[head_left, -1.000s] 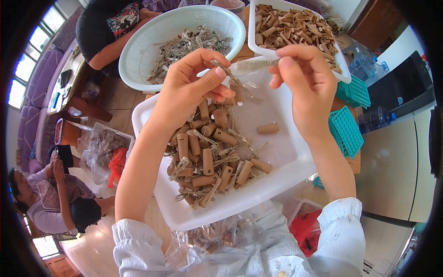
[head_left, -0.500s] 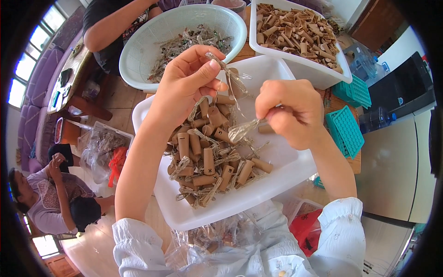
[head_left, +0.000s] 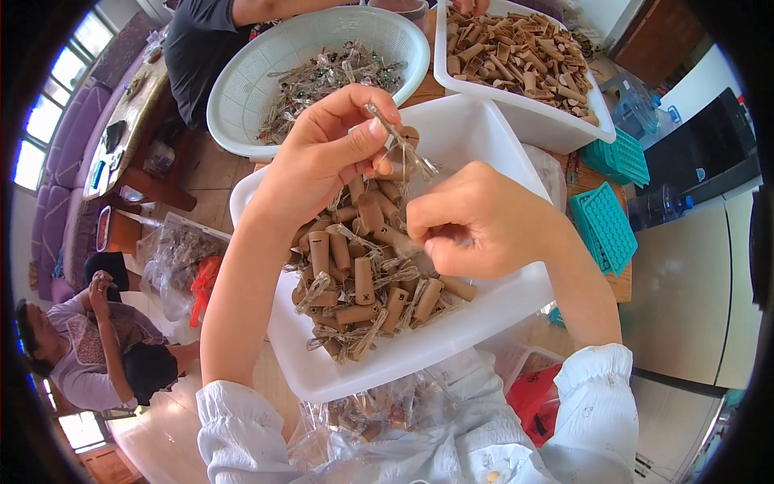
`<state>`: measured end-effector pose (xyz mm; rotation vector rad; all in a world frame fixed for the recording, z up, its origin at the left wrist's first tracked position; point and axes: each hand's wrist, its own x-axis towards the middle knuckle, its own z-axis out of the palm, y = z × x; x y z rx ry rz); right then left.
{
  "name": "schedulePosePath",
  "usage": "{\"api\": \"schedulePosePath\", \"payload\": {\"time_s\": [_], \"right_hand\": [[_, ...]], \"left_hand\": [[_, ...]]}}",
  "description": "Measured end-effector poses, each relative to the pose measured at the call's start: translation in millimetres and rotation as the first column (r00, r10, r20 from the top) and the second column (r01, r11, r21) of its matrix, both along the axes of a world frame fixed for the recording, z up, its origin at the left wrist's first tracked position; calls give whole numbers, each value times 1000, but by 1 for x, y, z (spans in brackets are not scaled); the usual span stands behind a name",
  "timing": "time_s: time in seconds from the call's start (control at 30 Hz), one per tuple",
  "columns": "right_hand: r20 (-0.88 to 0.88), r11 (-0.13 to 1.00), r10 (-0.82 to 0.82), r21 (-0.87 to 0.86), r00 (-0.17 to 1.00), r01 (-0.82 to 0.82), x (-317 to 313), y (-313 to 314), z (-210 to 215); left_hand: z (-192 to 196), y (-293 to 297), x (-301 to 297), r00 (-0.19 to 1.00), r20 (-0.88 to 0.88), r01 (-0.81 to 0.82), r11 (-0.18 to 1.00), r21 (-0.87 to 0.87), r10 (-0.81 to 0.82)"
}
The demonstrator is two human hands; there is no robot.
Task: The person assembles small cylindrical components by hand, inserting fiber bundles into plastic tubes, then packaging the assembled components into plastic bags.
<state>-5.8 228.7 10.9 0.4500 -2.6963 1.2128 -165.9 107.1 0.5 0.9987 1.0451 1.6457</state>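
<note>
My left hand [head_left: 343, 145], above the far part of the white plastic tub [head_left: 375, 387], pinches a folded bundle of thin wire [head_left: 411, 155] between thumb and fingers. A brown cork-like stopper [head_left: 409, 137] shows just behind that bundle. To its right, my right hand [head_left: 488, 222] is closed with the fingers curled together over the pile; whatever lies in its fingertips is hidden. Below both hands, several brown cork-like stoppers [head_left: 364, 281] with coiled wire tails lie heaped in the tub.
A pale green basket [head_left: 230, 113] of tangled wire stands at the far left. Behind the tub, a white bin [head_left: 516, 105] holds brown stopper pieces. Turquoise trays [head_left: 605, 230] sit at right. One person [head_left: 113, 339] sits at left; another person's arm [head_left: 266, 10] reaches in at the back.
My right hand has moved left and slightly down, and the wire bundle seen in it earlier no longer shows clearly. At the back, the other person's arm has shifted, and fingers now reach the bin.
</note>
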Motion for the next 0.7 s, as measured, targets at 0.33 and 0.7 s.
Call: {"api": "schedulePosePath", "payload": {"time_s": [0.33, 0.7], "right_hand": [[215, 788, 268, -610, 939, -85, 8, 21, 12], [3, 974, -150, -170, 989, 149, -12, 5, -21]], "left_hand": [[-4, -2, -6, 930, 123, 316, 925, 213, -346], [-5, -3, -6, 895, 80, 410, 881, 237, -438]]}}
